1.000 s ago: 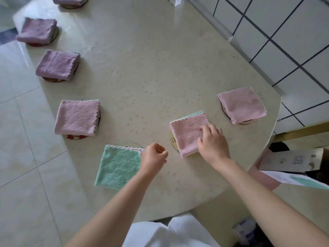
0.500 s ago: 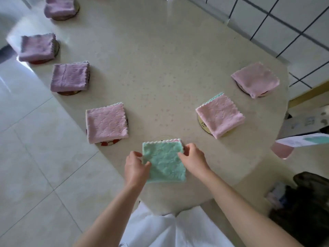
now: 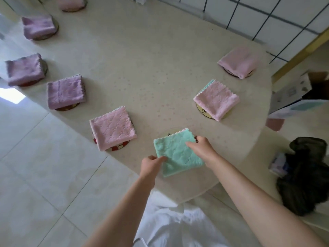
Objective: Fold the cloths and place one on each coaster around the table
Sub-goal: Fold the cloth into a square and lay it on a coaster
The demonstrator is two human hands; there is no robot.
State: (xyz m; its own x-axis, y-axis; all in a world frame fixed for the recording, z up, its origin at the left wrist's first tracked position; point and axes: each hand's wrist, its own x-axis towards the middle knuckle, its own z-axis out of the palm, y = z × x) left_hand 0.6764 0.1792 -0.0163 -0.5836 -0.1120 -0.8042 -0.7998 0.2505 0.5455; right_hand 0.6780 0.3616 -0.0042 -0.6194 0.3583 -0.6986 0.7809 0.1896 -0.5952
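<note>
Green cloth (image 3: 178, 154), folded, turned askew since half a second ago. Its left edge is pinched by left hand (image 3: 151, 166), its right edge by right hand (image 3: 203, 147). Pale coaster (image 3: 170, 131) beyond the fingers is only partly covered; centring judged outstanding.

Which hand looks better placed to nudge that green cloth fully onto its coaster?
Probably the right hand: it grips the folded green cloth at the edge beside the pale round coaster. The left hand holds the nearer edge, farther away.

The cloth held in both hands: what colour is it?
The cloth is mint green with a white edge; head view.
</note>
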